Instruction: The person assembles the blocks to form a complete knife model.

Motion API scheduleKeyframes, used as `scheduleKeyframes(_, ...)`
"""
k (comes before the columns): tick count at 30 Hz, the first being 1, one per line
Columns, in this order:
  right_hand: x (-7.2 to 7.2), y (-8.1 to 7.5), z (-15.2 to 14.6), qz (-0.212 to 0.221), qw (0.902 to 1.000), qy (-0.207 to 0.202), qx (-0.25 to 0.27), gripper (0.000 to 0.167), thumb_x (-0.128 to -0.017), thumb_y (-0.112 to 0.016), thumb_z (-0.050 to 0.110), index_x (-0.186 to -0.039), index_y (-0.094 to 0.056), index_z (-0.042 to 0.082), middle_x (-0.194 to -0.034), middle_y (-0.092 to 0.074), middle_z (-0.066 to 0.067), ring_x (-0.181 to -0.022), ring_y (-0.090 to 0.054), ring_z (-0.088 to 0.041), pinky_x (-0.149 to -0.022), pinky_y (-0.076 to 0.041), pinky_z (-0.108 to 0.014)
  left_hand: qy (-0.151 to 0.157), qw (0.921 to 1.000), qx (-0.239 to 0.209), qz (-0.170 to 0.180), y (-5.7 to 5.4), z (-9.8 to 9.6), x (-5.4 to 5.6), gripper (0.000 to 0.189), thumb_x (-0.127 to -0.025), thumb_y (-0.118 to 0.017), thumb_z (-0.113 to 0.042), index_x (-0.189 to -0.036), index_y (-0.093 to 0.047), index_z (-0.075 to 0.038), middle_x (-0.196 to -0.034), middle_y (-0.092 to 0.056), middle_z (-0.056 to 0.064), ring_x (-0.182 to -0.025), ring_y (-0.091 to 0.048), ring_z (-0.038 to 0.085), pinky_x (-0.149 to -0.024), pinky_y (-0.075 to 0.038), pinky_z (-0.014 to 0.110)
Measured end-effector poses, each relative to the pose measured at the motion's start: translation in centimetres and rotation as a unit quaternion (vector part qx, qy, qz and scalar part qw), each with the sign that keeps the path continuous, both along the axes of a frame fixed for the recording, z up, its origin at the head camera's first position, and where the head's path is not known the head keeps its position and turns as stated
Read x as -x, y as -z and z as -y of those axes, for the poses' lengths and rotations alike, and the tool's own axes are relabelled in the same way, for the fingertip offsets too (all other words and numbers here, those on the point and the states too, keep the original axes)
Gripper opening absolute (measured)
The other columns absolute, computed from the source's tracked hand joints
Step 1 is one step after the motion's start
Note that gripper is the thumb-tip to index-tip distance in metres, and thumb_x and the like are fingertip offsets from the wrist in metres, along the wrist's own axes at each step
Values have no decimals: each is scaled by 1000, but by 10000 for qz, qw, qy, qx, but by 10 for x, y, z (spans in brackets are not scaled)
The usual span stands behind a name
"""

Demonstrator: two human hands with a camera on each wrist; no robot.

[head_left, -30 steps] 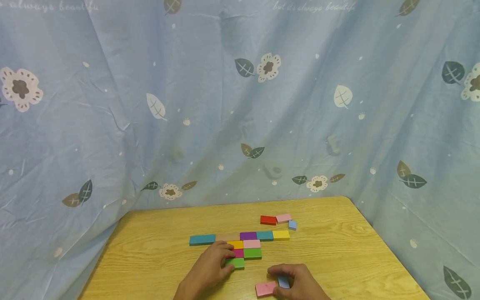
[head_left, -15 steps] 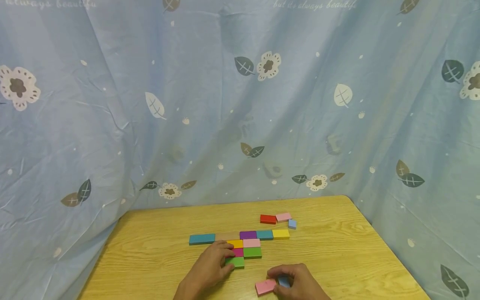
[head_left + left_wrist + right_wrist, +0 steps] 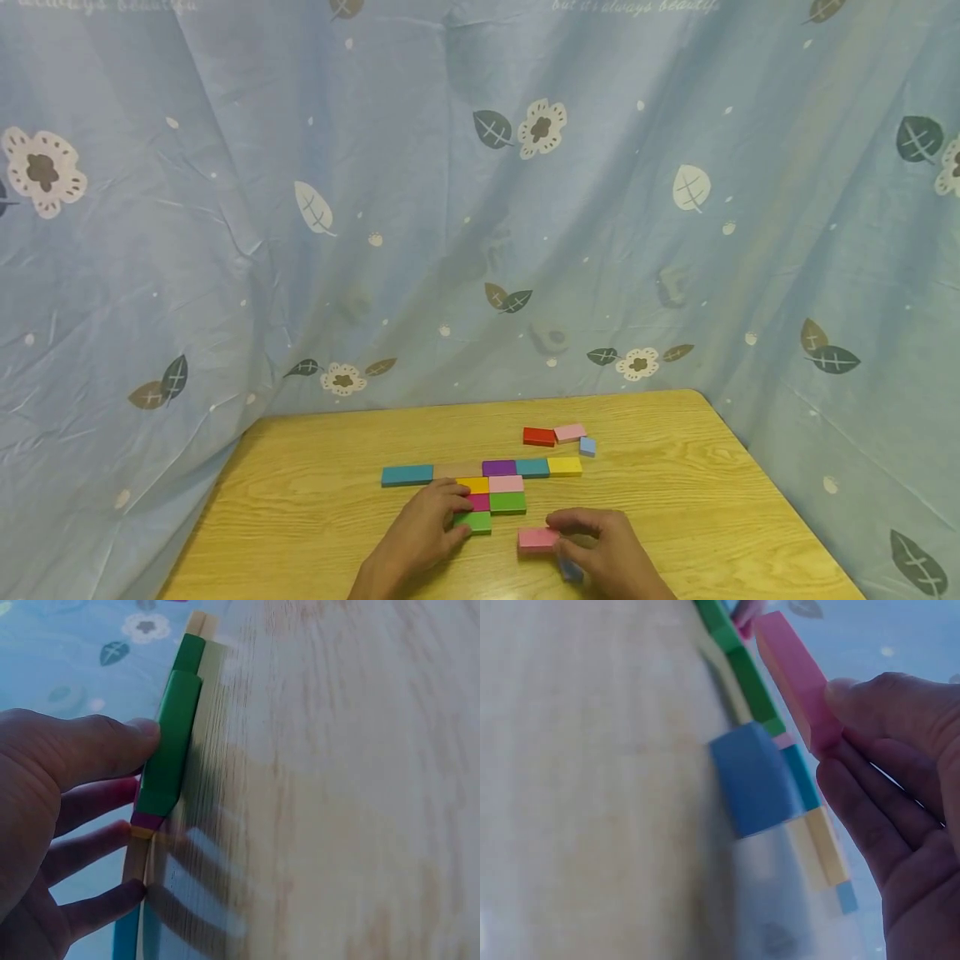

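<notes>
In the head view, my left hand (image 3: 423,529) rests at the left of a flat block arrangement. Its thumb touches the light green block (image 3: 474,523), and its fingers reach the magenta block (image 3: 478,502) and orange block (image 3: 474,485). Beside these lie a pink block (image 3: 506,483) and a darker green block (image 3: 507,503). My right hand (image 3: 607,550) pinches another pink block (image 3: 799,682) between thumb and fingers, lifted off the table. Below that hand a small blue block (image 3: 754,780) sits on the table, partly hidden in the head view.
Behind runs a row: long teal block (image 3: 407,476), wood-coloured block (image 3: 457,470), purple block (image 3: 498,468), short teal block (image 3: 532,468), yellow block (image 3: 565,467). Farther back lie a red block (image 3: 538,437), a pink block (image 3: 570,432) and a light blue block (image 3: 587,447). A curtain (image 3: 420,250) encloses the table.
My right hand has taken hold of the near pink block and raised it, moving slightly away from me. The small blue block stays behind on the table. My left hand keeps its place.
</notes>
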State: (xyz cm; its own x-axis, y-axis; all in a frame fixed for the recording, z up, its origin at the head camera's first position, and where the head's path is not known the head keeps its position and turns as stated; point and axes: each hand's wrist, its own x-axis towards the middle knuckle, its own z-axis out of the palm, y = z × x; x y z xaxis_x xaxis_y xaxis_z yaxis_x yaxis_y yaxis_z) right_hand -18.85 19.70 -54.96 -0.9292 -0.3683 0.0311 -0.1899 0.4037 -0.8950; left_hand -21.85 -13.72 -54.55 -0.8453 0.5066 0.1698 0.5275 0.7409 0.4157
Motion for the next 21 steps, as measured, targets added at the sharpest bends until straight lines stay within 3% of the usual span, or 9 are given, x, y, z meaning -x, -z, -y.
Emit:
scheduleKeyframes(6,6,-9,2,-635,9973,291,-219,26,-99,-83,26,-121,-84,12,-116,-84,7,-109,-76,-6,-97,-63,-22,-5,10000,-44,53,-1,0,0,27,-96,-86,-25,-120,-85,-14,-138,-77,2,-138,-65,31,-118,-55,53)
scheduleKeyframes(10,10,-14,7,-1094,9929,347,-326,27,-98,-84,24,-121,-84,9,-115,-84,8,-110,-77,-5,-97,-65,-28,-11,9999,-46,115,-1,1,0,28,-95,-87,-26,-121,-85,-15,-139,-76,2,-139,-65,32,-118,-54,54)
scheduleKeyframes(16,18,-15,17,-1424,9896,67,-206,26,-99,-83,20,-121,-83,6,-118,-84,-3,-109,-79,-12,-96,-68,-38,-12,9999,-54,111,-1,1,1,28,-95,-87,-26,-121,-85,-15,-139,-76,2,-139,-65,32,-118,-55,53)
scheduleKeyframes(21,22,-10,26,-1479,9887,-126,-191,23,-98,-83,14,-119,-83,4,-116,-84,-4,-107,-79,-14,-94,-68,-34,-23,9999,-70,140,-1,0,0,28,-95,-86,-25,-121,-85,-14,-139,-76,2,-140,-64,32,-119,-54,53)
